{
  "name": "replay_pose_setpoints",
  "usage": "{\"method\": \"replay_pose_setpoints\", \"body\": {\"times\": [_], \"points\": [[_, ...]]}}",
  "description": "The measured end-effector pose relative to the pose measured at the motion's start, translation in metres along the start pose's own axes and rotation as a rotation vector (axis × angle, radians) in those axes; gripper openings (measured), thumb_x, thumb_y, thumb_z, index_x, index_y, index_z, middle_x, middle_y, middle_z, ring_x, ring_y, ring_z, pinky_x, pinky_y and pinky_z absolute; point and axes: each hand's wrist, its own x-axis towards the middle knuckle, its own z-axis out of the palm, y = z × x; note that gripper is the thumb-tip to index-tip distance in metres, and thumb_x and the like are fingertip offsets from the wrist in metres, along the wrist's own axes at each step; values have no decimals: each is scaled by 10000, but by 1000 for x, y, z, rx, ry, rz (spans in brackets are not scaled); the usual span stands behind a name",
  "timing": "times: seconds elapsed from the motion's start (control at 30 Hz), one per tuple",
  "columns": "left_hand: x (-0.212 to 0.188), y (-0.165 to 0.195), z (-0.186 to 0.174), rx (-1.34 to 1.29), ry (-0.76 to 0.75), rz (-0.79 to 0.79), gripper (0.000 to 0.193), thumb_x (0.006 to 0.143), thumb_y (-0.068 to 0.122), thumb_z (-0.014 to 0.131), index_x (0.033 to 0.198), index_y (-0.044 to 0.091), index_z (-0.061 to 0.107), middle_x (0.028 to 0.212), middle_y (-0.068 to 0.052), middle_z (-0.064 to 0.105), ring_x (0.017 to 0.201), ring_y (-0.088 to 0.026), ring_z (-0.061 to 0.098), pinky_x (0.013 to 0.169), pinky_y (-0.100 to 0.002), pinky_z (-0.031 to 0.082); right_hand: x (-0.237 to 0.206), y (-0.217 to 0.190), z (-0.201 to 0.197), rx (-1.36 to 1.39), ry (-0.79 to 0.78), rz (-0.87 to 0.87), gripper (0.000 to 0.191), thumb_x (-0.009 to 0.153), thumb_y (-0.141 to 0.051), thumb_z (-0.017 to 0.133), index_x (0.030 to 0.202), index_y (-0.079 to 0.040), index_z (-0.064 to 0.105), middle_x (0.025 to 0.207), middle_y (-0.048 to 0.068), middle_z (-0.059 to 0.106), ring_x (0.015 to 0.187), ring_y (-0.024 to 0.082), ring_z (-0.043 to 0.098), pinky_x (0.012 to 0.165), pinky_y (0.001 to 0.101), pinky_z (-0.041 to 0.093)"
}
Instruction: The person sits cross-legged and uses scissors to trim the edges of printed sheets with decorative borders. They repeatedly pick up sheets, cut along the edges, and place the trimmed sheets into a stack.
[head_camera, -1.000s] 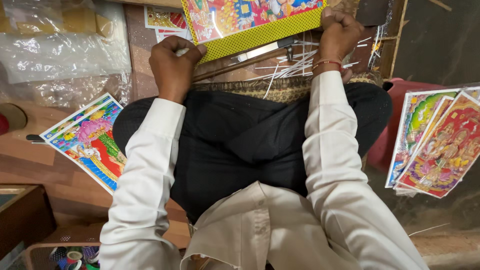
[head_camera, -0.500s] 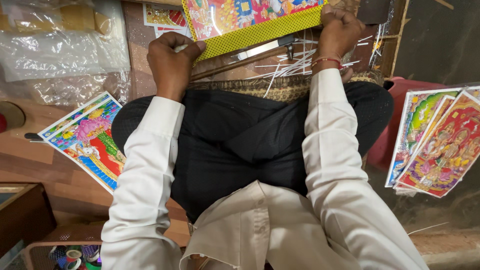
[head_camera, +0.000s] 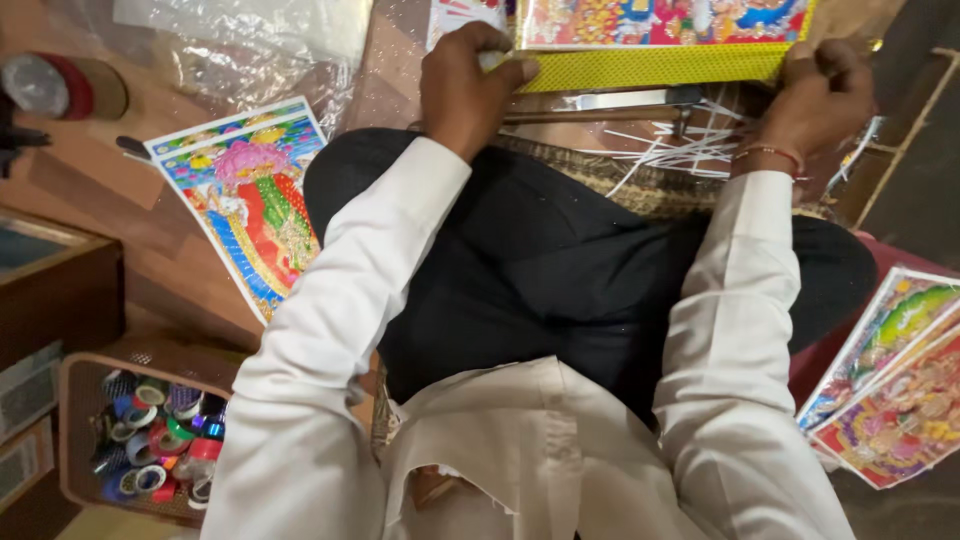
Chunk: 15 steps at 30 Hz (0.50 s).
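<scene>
Between hands: yellow border strip (head_camera: 650, 68) on colourful print (head_camera: 660, 22). Left hand (head_camera: 465, 85) pinches strip end, right hand (head_camera: 822, 90) curled on opposite end; keep strip taut, edge-aligned, press evenly.

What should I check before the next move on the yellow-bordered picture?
1. Left hand on the left end of the yellow border strip: ok, closed at the strip's end.
2. Right hand on the right end: ok, closed at that corner.
3. What each hand pinches: cannot tell, fingers curl over it.
4. Strip lying straight along the picture's lower edge: ok, it runs level between the hands.
5. Metal blade just below the strip: ok, lying flat, touched by neither hand.
6. White paper slivers near the right wrist: not ok, scattered loose beside the work.
</scene>
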Motion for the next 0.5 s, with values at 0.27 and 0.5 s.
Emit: {"method": "replay_pose_setpoints", "body": {"times": [0.27,0.5], "points": [[16,-4,6,20,68,0,229,745,236,884,862,65,786,865,-134,784,797,-278,762,734,-383,582,4,-10,11,183,-38,-40,91,709,95,816,789,54,826,863,90,813,716,169,752,681,298,613],[17,-6,10,62,99,8,200,729,228,889,805,79,779,862,-120,741,779,-288,735,703,-402,563,1,-18,10,164,-34,46,60,733,84,825,777,47,812,760,99,781,662,171,700,618,303,566]]}}
